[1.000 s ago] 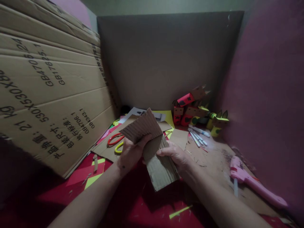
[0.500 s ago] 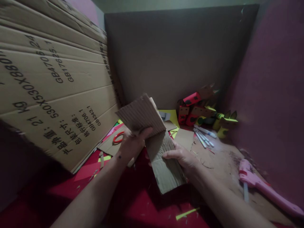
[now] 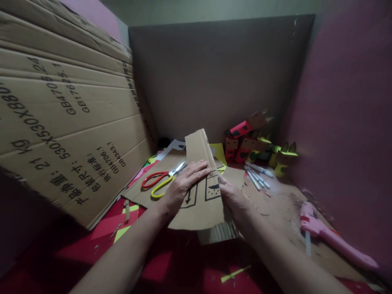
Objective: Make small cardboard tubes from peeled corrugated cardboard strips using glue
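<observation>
Between my hands is a piece of folded cardboard (image 3: 199,212), tilted over the table, with printed marks on its upper face. A ribbed grey layer (image 3: 219,233) shows beneath its lower right edge. My left hand (image 3: 186,181) lies across the left side of the cardboard, fingers together over its face and thumb hidden. At the right edge, my right hand (image 3: 235,198) grips the cardboard near the fold, with most of its fingers out of sight. Just left of my left hand, scissors (image 3: 162,179) with one red and one yellow handle rest on a flat cardboard sheet (image 3: 137,194).
A large printed cardboard panel (image 3: 92,122) stands on the left. Red and yellow paper figures (image 3: 245,147) sit at the back right, behind several white markers (image 3: 257,177). The pink glue gun (image 3: 330,237) lies at far right. Paper scraps (image 3: 235,273) dot the red surface.
The cardboard has been turned so its printed face shows instead of the ribbed one. My left hand has moved from its upper flap onto the printed face. The scissors now show more fully.
</observation>
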A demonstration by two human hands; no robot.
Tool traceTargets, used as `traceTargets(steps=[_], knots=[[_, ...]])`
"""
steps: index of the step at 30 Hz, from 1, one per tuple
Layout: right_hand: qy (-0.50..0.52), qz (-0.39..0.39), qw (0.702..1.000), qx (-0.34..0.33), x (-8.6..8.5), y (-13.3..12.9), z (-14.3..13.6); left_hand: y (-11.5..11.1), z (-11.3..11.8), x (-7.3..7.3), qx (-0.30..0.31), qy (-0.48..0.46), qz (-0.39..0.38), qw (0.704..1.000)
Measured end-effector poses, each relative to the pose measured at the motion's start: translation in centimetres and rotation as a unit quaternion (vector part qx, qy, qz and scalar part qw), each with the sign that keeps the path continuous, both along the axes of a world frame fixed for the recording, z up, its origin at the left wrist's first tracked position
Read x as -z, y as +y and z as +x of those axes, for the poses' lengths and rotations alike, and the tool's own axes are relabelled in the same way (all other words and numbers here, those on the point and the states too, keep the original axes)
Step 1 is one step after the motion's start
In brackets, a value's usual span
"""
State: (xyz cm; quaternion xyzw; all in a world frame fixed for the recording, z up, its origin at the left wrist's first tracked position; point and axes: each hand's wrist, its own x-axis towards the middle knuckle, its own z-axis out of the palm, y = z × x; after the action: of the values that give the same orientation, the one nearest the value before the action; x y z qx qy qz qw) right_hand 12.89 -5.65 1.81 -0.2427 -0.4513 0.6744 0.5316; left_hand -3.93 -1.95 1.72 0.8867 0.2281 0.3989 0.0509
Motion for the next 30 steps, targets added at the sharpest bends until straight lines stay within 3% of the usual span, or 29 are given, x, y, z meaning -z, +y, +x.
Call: traceTargets(steps=[3, 7, 12, 15, 22, 30], knots=[[0.034, -0.004, 0.999, -0.009, -0.4, 0.1, -0.1, -0.2, 0.0, 0.1, 0.003, 0.002, -0.014, 1.000], [0.014, 0.001, 0.999, 0.039, -0.4, 0.7, 0.1, 0.1, 0.1, 0.4, 0.019, 0.030, -0.005, 0.999], [0.002, 0.019, 0.998, 0.059, 0.3, 0.7, -0.2, 0.7, -0.2, 0.5, -0.052, 0.022, -0.021, 0.998], [-0.011, 0.030, 0.996, 0.079, 0.6, 0.6, -0.4, 0.9, -0.3, 0.6, -0.054, 0.044, -0.039, 0.997], [-0.112, 0.086, 0.983, 0.118, 0.5, 0.2, 0.2, 1.5, -0.7, 2.4, -0.039, -0.041, -0.038, 0.998], [-0.120, 0.085, 0.983, 0.113, 0.9, 0.4, 0.7, 0.7, -0.6, 2.3, -0.032, -0.053, -0.096, 0.993]])
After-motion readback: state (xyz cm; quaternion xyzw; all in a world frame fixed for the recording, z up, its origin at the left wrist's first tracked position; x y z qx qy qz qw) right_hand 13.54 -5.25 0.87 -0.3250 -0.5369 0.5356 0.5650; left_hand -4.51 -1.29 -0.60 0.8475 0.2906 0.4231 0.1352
